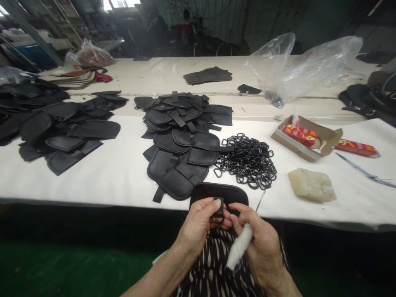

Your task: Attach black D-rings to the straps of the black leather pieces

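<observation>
My left hand (201, 216) pinches a short black strap folded through a D-ring (218, 219), the thumb on top. The strap belongs to a black leather piece (216, 192) with a rounded edge, lying at the table's front edge. In my right hand (260, 235) is an awl-like tool (239, 247) with a white wrapped handle; its thin metal shaft points up and away. My right fingertips are close beside the strap and ring. Beyond my hands lie a heap of black D-rings (247, 159) and a pile of black leather pieces with straps (176, 144).
More black leather pieces (64, 132) lie at left. At right are a yellowish block (311, 185), a cardboard tray (301, 150) with red boxes and scissors (368, 173). Clear plastic bags (318, 66) lie farther back. A person (185, 31) is in the dim background.
</observation>
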Action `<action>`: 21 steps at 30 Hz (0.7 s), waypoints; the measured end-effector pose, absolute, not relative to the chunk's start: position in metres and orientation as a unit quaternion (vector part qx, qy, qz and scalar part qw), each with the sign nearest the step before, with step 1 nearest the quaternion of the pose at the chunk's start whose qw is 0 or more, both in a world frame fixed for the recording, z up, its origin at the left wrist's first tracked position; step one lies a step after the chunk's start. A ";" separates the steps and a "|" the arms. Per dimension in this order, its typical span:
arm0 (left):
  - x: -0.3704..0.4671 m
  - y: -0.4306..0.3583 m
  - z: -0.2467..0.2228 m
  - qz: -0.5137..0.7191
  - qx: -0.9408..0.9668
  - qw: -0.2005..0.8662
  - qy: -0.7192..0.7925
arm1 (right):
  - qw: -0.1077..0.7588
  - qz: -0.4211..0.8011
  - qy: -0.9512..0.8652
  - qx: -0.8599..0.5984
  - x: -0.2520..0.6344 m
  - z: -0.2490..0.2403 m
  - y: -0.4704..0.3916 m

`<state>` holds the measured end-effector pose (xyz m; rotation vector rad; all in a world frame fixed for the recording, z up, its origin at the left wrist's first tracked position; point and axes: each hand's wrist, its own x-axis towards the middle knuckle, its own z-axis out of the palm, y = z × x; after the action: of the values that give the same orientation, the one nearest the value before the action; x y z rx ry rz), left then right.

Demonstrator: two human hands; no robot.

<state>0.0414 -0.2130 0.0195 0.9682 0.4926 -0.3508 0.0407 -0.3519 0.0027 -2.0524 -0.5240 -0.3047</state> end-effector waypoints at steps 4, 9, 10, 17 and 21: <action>0.042 -0.214 0.021 -0.159 0.460 0.841 0.234 | 0.500 -0.117 -0.210 -0.832 0.039 0.002 -0.351; 0.042 -0.215 0.019 -0.141 0.469 0.838 0.239 | 0.504 -0.103 -0.216 -0.830 0.036 0.002 -0.346; 0.041 -0.216 0.018 -0.138 0.474 0.837 0.236 | 0.497 -0.109 -0.226 -0.831 0.036 0.002 -0.345; 0.040 -0.217 0.016 -0.126 0.488 0.835 0.222 | 0.363 -0.191 -0.324 -0.852 0.038 0.002 -0.344; 0.040 -0.219 0.017 -0.122 0.481 0.839 0.224 | 0.291 -0.215 -0.339 -0.869 0.038 0.003 -0.344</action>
<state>0.0398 -0.2186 0.0166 1.0162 0.4744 -0.2576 0.0383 -0.3436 0.0032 -2.3170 -0.9032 -0.5729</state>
